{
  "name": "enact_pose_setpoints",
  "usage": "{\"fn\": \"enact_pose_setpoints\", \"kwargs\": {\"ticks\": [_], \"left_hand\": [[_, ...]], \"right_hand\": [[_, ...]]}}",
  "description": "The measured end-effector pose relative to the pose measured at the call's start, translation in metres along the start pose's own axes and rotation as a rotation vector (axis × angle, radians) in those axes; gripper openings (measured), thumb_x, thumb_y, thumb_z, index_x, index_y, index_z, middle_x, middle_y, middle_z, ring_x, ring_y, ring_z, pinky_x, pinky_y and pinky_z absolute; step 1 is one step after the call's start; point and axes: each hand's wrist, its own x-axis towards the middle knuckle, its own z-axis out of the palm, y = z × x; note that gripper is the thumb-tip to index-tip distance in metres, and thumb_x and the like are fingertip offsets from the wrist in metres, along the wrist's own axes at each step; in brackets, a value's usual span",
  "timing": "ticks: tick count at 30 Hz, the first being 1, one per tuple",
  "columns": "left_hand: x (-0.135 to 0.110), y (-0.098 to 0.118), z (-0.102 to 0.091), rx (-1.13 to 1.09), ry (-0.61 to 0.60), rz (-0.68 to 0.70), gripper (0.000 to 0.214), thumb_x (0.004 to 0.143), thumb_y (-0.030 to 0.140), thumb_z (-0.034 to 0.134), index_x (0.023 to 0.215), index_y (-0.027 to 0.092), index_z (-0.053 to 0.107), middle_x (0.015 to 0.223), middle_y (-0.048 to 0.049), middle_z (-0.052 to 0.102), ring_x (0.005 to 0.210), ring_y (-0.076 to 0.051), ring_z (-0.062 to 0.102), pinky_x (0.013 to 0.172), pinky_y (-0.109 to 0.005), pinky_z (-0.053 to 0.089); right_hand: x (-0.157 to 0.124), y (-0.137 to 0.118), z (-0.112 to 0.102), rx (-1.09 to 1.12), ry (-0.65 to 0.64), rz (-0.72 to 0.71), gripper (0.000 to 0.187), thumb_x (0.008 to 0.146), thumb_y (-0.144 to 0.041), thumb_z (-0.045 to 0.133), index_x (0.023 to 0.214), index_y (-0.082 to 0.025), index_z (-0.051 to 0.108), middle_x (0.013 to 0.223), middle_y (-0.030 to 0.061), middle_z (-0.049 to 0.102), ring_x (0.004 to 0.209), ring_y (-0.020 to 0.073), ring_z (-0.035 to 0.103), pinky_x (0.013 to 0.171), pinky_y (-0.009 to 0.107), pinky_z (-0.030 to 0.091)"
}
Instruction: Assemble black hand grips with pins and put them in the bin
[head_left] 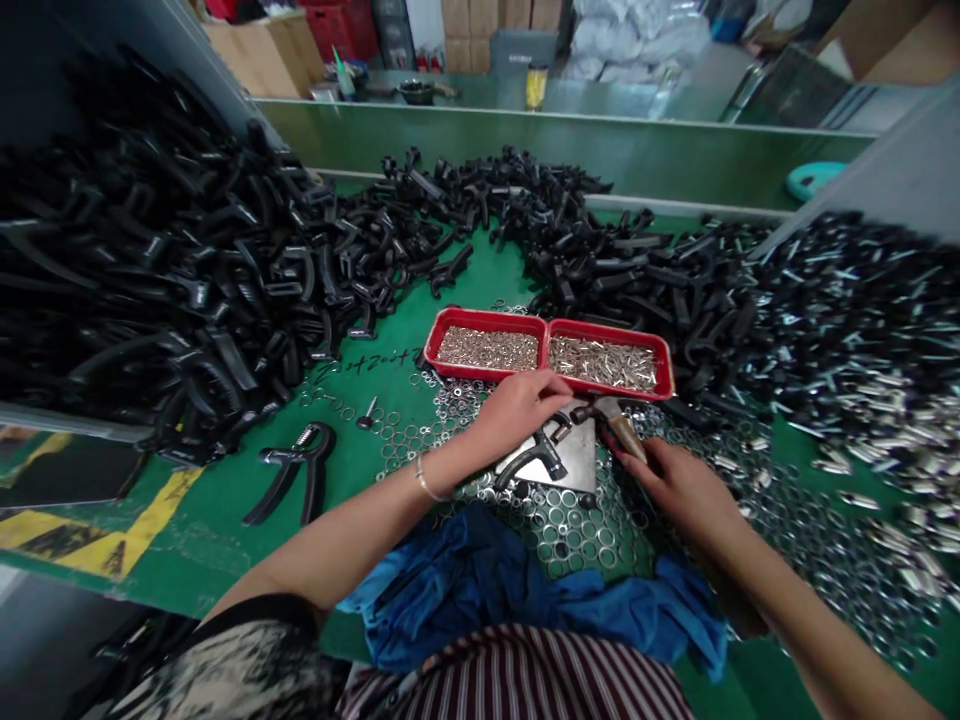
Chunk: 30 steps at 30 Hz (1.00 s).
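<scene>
My left hand (pixel 517 408) is closed in a pinch over a metal plate (pixel 579 462). What its fingertips hold, if anything, is too small to make out. Under and beside it on the plate lies a black curved handle part (pixel 551 455). My right hand (pixel 675 485) grips a hammer (pixel 626 432) by its handle, the head resting near the plate's upper right edge. Just beyond both hands stand two red trays, the left tray (pixel 427 345) full of tiny metal pieces, the right tray (pixel 670 370) full of small pins.
Black handle parts (pixel 225 270) are heaped left and behind. On the right lie piles of dark and silver metal pieces (pixel 877 420). Metal rings (pixel 592 535) cover the bench around the plate. An assembled hand grip (pixel 319 465) lies at left. A blue cloth (pixel 465 590) lies in front.
</scene>
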Motion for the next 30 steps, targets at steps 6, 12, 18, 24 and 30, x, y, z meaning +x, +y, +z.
{"fn": "enact_pose_setpoints", "kwargs": {"ticks": [6, 12, 18, 24, 30], "left_hand": [[-0.046, -0.009, 0.009, -0.012, 0.002, -0.154, 0.015, 0.091, 0.029, 0.063, 0.083, 0.018, 0.068, 0.093, -0.0032, 0.069, 0.095, -0.019, 0.06, 0.091, -0.036, 0.044], [-0.041, -0.008, 0.011, 0.023, -0.01, -0.135, 0.016, 0.092, 0.029, 0.062, 0.082, 0.017, 0.068, 0.091, -0.004, 0.068, 0.093, -0.02, 0.058, 0.089, -0.037, 0.044], [-0.042, -0.01, 0.009, 0.004, -0.031, -0.097, 0.016, 0.092, 0.025, 0.06, 0.079, 0.018, 0.065, 0.088, -0.0039, 0.068, 0.089, -0.019, 0.058, 0.088, -0.035, 0.045], [-0.04, -0.01, 0.012, 0.067, -0.042, -0.072, 0.018, 0.094, 0.024, 0.057, 0.079, 0.016, 0.064, 0.086, -0.005, 0.066, 0.088, -0.02, 0.058, 0.085, -0.036, 0.047], [-0.041, -0.01, 0.011, 0.352, -0.168, 0.238, 0.028, 0.101, 0.025, 0.042, 0.092, 0.013, 0.065, 0.098, -0.0109, 0.064, 0.097, -0.024, 0.056, 0.087, -0.038, 0.047]], "right_hand": [[-0.009, -0.006, -0.006, 0.237, 0.063, -0.028, 0.033, 0.092, -0.056, 0.049, 0.095, -0.024, 0.058, 0.077, 0.003, 0.067, 0.066, 0.0229, 0.064, 0.058, 0.031, 0.043], [-0.036, -0.022, -0.015, 0.221, 0.233, -0.07, 0.033, 0.098, -0.051, 0.042, 0.115, -0.026, 0.053, 0.086, 0.0056, 0.069, 0.071, 0.024, 0.067, 0.063, 0.033, 0.048], [-0.028, -0.023, -0.024, 0.024, 0.054, -0.165, 0.031, 0.099, -0.049, 0.038, 0.098, -0.024, 0.056, 0.087, 0.0079, 0.069, 0.071, 0.0255, 0.066, 0.059, 0.033, 0.044], [-0.027, -0.017, -0.023, 0.281, 0.053, -0.045, 0.037, 0.095, -0.053, 0.045, 0.109, -0.023, 0.061, 0.075, 0.0029, 0.07, 0.061, 0.0203, 0.064, 0.052, 0.029, 0.042], [-0.036, -0.02, -0.016, 0.368, 0.054, -0.02, 0.039, 0.095, -0.054, 0.047, 0.112, -0.022, 0.061, 0.076, 0.0024, 0.07, 0.059, 0.0194, 0.063, 0.053, 0.029, 0.044]]}}
